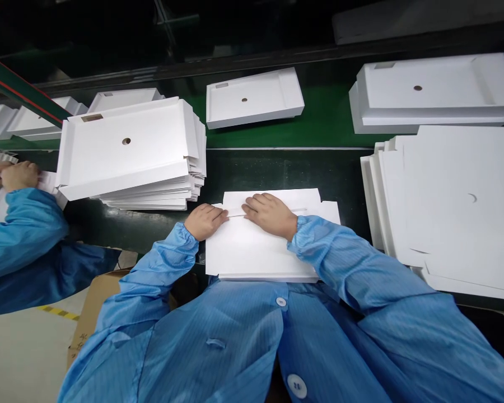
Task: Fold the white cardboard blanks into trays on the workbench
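Note:
A white cardboard sheet (252,252) with creases and cut tabs lies in front of me, its near edge against my blue smock. My left hand (205,221) is closed on the sheet's left edge by the far crease, fingers curled over the folded strip. On the same crease rests my right hand (271,214), palm down, its fingers lying flat on the cardboard. The underside of the sheet and my left thumb are hidden.
Left stands a stack of shallow white trays (151,134); right, a stack of flat cardboard sheets (457,207). Folded trays (256,103) sit on the green belt (327,120) behind. A co-worker's hand (21,176) works at far left, above a brown carton (98,302).

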Demonstrator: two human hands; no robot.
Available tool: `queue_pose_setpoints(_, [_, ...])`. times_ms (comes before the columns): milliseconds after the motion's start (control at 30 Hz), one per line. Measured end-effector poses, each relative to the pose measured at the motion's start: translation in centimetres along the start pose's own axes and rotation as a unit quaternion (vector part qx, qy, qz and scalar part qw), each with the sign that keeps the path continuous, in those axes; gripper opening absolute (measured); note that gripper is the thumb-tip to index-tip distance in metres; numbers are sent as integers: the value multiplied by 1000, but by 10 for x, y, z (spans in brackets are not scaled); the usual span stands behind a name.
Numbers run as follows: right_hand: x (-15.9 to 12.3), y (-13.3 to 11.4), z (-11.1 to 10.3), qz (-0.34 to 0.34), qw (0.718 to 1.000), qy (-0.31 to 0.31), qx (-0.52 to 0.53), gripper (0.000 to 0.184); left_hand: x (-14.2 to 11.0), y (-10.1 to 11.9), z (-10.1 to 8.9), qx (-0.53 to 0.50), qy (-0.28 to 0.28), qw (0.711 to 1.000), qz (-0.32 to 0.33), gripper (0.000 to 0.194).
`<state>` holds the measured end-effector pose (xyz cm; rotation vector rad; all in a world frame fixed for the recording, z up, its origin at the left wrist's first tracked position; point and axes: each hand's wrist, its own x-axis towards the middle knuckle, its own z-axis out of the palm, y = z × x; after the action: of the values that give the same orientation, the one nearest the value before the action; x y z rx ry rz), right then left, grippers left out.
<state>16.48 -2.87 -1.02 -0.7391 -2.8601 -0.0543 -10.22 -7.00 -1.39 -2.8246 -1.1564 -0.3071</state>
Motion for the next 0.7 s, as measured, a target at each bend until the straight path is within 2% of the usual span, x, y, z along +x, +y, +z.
queue_pose_setpoints(167, [-1,2,3,-31,999,-21,9,37,5,-5,-5,77,9,994,74,20])
queue_pose_setpoints(267, [4,5,-2,-66,997,-28,-1,35,10,-8,-13,107,13,989,102,20])
queue_pose_setpoints(500, [4,15,-27,-101,992,-79,1,32,22,-4,-28,120,60,987,87,18])
queue_pose_setpoints(700, [-1,20,-38,-58,994,-93,25,36,29,2,-27,76,14,997,21,25])
